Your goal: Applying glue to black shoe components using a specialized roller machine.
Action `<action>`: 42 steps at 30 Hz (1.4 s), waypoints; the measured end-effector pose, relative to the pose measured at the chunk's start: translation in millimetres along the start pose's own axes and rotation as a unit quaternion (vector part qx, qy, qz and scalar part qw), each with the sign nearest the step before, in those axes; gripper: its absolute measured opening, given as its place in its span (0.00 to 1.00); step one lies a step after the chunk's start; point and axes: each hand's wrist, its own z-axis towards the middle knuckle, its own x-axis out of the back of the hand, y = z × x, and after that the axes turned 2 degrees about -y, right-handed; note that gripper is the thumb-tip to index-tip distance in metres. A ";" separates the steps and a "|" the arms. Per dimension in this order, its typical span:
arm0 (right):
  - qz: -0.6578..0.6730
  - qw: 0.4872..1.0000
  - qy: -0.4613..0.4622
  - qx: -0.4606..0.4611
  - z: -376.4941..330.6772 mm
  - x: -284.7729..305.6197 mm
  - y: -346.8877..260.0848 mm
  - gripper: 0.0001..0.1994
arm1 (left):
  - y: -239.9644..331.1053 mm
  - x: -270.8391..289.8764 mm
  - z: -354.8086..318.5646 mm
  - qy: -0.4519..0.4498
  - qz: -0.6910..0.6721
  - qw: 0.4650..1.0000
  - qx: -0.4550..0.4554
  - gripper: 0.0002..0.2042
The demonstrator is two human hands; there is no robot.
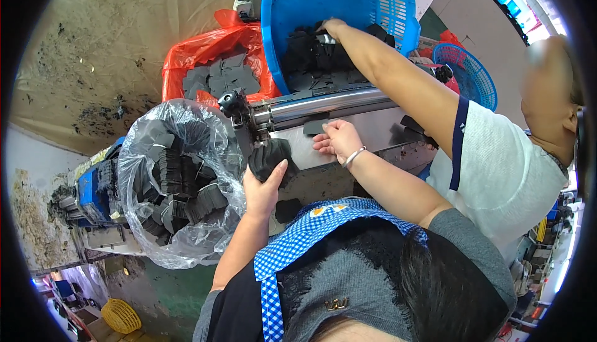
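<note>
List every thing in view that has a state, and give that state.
Left hand: closed around a stack of black pieces
Right hand: at the edge of a single dark piece, grip unclear
Clear plastic bag: open, bundles of black pieces inside
Red bag: open, loose grey pieces inside
Blue crate: partly filled, co-worker's hand inside
Metal roller: turning or still, cannot tell

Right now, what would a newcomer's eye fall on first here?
Probably the big blue plastic basket at top centre, with a co-worker's hand among its dark pieces. Left of it, a bright red plastic bag stands out. Near the middle, the left hand grips a stack of black pieces below a shiny metal roller.
</note>
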 end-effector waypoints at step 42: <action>-0.129 0.968 -0.172 -0.133 -7.3 13.4 13.1 0.10 | 0.2 -1.8 -0.2 0.007 -0.166 0.981 0.100 0.10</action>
